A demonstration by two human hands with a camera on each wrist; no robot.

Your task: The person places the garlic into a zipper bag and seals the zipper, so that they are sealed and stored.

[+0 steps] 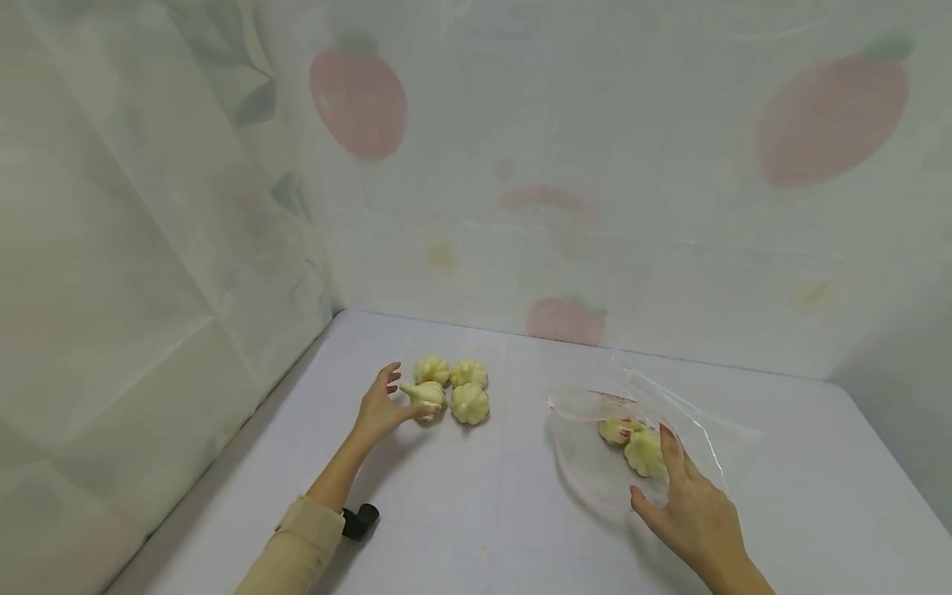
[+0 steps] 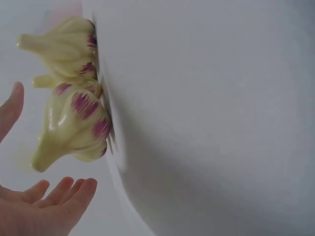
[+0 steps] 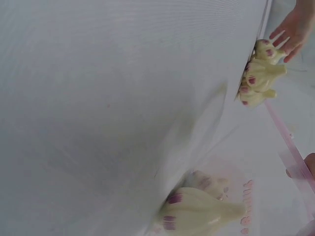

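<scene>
Four garlic bulbs sit together on the table's left side. My left hand (image 1: pixel 382 411) reaches around the front-left garlic bulb (image 1: pixel 426 398), thumb and fingers spread on either side of it. In the left wrist view a gap shows between the fingers and this purple-streaked garlic bulb (image 2: pixel 76 123). On the right lies a clear plastic bag (image 1: pixel 587 471) with a pink edge and red print. Inside it are two garlic bulbs, the nearer garlic bulb (image 1: pixel 645 454) partly covered by fingers. My right hand (image 1: pixel 695 516) is at the bag's near right side, thumb and fingers wide apart.
The white table (image 1: pixel 476 529) meets a fruit-printed curtain (image 1: pixel 632 248) at the back. Another pale curtain (image 1: pixel 171 289) hangs along the left edge. A black device (image 1: pixel 362 522) shows beside the left wrist.
</scene>
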